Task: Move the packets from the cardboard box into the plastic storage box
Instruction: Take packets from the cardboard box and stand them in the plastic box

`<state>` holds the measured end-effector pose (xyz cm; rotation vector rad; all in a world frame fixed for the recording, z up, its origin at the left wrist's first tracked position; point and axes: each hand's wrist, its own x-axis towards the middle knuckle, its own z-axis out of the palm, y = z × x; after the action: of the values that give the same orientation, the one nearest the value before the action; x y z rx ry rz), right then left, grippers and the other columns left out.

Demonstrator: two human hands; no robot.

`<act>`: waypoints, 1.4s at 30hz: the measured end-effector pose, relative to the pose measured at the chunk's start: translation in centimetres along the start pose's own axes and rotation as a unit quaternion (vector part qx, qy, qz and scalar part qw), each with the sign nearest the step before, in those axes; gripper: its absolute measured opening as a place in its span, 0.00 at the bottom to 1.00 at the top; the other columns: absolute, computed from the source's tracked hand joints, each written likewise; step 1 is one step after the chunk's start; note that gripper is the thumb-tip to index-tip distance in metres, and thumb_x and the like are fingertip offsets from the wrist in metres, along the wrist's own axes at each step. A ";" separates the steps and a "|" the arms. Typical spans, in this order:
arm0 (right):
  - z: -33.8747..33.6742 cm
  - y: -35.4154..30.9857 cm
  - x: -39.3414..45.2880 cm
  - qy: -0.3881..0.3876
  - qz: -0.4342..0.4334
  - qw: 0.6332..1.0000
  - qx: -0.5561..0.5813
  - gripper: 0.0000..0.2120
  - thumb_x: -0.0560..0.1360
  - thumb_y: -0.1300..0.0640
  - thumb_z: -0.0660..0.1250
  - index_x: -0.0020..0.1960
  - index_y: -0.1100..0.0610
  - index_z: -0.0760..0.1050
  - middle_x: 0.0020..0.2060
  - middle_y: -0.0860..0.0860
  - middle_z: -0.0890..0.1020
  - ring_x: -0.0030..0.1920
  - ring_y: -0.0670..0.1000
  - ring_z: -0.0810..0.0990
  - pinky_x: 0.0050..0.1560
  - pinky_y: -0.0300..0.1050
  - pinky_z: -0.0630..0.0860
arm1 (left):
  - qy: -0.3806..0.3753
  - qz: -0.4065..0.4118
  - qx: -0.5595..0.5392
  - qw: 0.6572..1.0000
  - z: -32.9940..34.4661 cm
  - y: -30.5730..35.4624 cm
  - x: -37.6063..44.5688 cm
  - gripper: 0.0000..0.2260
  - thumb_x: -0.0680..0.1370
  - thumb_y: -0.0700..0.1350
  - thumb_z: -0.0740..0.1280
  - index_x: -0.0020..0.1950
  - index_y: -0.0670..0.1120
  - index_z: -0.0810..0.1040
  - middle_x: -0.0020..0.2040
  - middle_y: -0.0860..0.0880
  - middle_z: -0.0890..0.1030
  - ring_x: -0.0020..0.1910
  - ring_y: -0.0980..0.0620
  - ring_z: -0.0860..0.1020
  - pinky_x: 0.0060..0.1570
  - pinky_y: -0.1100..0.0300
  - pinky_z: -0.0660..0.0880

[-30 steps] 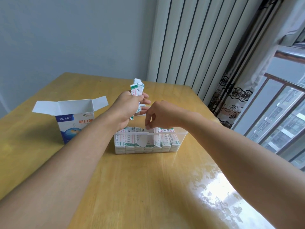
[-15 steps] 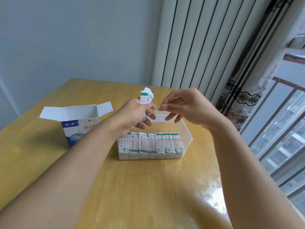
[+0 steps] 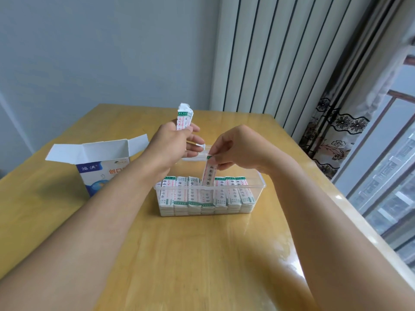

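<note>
Head view: cardboard box (image 3: 101, 162) stands open left of plastic storage box (image 3: 258, 187).

One white packet (image 3: 209, 173) hangs upright below the right fingers (image 3: 221, 153), above packet rows (image 3: 206, 194) filling the clear storage box (image 3: 258, 189); the cardboard box (image 3: 98, 158) stands open.

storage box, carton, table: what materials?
Storage box: clear glossy plastic, the packets show through its wall. Carton: thin cardboard, white matte inside, printed outside, creased flaps. Table: looks like lacquered wood, grain visible under window glare; could be veneer.
</note>
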<state>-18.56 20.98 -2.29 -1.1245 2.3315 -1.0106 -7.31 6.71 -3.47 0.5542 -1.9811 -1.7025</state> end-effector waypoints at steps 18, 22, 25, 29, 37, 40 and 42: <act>2.4 -0.1 0.6 0.009 -0.007 0.977 -0.211 0.06 0.69 0.53 0.81 0.45 0.48 0.88 0.31 0.40 0.82 0.39 0.45 0.79 0.34 0.38 0.73 | 0.002 0.000 -0.001 1.000 0.1 -0.2 0.2 0.11 0.86 0.42 0.56 0.51 0.46 0.78 0.44 0.44 0.84 0.46 0.45 0.84 0.55 0.49 0.81; 2.4 0.0 0.7 0.006 0.012 0.970 -0.243 0.05 0.71 0.52 0.79 0.46 0.45 0.88 0.27 0.39 0.78 0.38 0.47 0.78 0.37 0.42 0.77 | 0.001 0.000 0.001 1.000 0.1 -0.3 0.2 0.11 0.86 0.42 0.57 0.52 0.46 0.78 0.44 0.44 0.84 0.46 0.45 0.85 0.55 0.49 0.82; 2.3 0.2 0.6 -0.018 0.020 0.961 -0.276 0.06 0.74 0.52 0.77 0.50 0.43 0.87 0.30 0.39 0.78 0.37 0.45 0.78 0.38 0.43 0.75 | -0.001 0.000 0.003 1.000 0.1 -0.3 0.2 0.11 0.86 0.43 0.57 0.51 0.46 0.78 0.44 0.44 0.84 0.45 0.46 0.84 0.55 0.50 0.82; 2.4 0.6 0.8 -0.009 0.038 0.943 -0.332 0.07 0.77 0.54 0.73 0.55 0.50 0.84 0.39 0.47 0.79 0.40 0.51 0.80 0.38 0.46 0.77 | -0.002 -0.001 0.005 1.000 0.1 -0.3 0.1 0.11 0.86 0.43 0.57 0.51 0.46 0.78 0.44 0.45 0.85 0.45 0.47 0.85 0.54 0.50 0.82; 2.5 0.9 0.9 -0.031 0.047 0.925 -0.375 0.08 0.77 0.59 0.66 0.52 0.53 0.83 0.45 0.51 0.83 0.44 0.55 0.83 0.46 0.51 0.83 | -0.002 -0.004 0.002 1.000 0.2 -0.1 0.1 0.11 0.86 0.43 0.57 0.51 0.46 0.78 0.44 0.46 0.85 0.44 0.47 0.85 0.53 0.51 0.82; 2.6 0.7 0.8 -0.029 0.042 0.928 -0.368 0.08 0.77 0.58 0.67 0.52 0.52 0.84 0.45 0.50 0.84 0.43 0.55 0.83 0.43 0.48 0.81 | -0.006 -0.004 -0.002 1.000 0.2 -0.1 0.1 0.11 0.86 0.42 0.56 0.51 0.46 0.77 0.43 0.46 0.84 0.43 0.48 0.84 0.54 0.51 0.81; 2.6 0.6 0.8 -0.032 0.043 0.930 -0.364 0.09 0.76 0.58 0.67 0.51 0.51 0.85 0.46 0.51 0.85 0.40 0.54 0.80 0.40 0.46 0.78 | -0.008 -0.005 0.000 1.000 0.2 -0.1 0.1 0.11 0.86 0.42 0.56 0.51 0.46 0.77 0.43 0.46 0.84 0.42 0.48 0.84 0.55 0.50 0.81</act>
<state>-17.83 19.44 -4.49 -1.2438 2.7429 -0.0355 -7.49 6.85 -3.60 0.5529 -1.9924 -1.7168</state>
